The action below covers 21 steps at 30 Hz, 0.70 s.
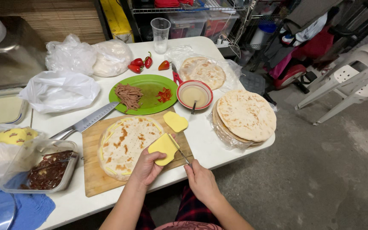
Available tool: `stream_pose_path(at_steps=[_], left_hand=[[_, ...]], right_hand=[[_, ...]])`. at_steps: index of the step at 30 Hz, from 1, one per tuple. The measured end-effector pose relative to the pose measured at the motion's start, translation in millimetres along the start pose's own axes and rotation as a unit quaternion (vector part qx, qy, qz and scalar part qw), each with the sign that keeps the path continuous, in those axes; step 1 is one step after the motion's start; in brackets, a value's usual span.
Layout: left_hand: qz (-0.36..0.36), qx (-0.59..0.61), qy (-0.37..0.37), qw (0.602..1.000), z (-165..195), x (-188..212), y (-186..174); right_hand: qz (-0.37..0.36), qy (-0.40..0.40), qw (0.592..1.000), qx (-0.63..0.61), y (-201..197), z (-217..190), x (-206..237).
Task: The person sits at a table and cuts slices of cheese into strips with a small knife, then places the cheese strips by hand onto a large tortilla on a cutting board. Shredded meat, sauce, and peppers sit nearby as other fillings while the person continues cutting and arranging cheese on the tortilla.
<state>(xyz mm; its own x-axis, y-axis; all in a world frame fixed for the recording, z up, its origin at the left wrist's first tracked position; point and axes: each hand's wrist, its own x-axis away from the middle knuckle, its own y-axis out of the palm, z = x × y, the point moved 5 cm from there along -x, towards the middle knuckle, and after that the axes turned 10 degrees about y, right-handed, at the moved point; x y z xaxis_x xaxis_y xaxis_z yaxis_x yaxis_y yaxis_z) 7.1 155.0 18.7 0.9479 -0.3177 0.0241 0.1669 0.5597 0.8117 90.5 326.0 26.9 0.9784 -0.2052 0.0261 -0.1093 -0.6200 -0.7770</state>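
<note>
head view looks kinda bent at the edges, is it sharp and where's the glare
Head view: wide-angle lens bows the table edge and stretches the white chair. Left hand, cheese slice and flatbread are sharp. Even overhead light, soft shadows. Mild glare on the knife blade and plastic bags; the top corners go dim.

A thin yellow cheese slice [163, 148] is pinched in the left hand [146, 167], tilted above a browned round flatbread [126, 145]. The right hand [201, 181] holds a slim metal knife [181, 154] against the slice's right edge.
</note>
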Motion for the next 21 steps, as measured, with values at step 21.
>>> stream_pose_path(at_steps=[21], left_hand=[[-0.008, -0.004, -0.009, 1.0, -4.0, 1.9, 6.7]], right_hand=[[-0.002, 0.013, 1.0, 0.0, 2.8, 10.6, 2.3]])
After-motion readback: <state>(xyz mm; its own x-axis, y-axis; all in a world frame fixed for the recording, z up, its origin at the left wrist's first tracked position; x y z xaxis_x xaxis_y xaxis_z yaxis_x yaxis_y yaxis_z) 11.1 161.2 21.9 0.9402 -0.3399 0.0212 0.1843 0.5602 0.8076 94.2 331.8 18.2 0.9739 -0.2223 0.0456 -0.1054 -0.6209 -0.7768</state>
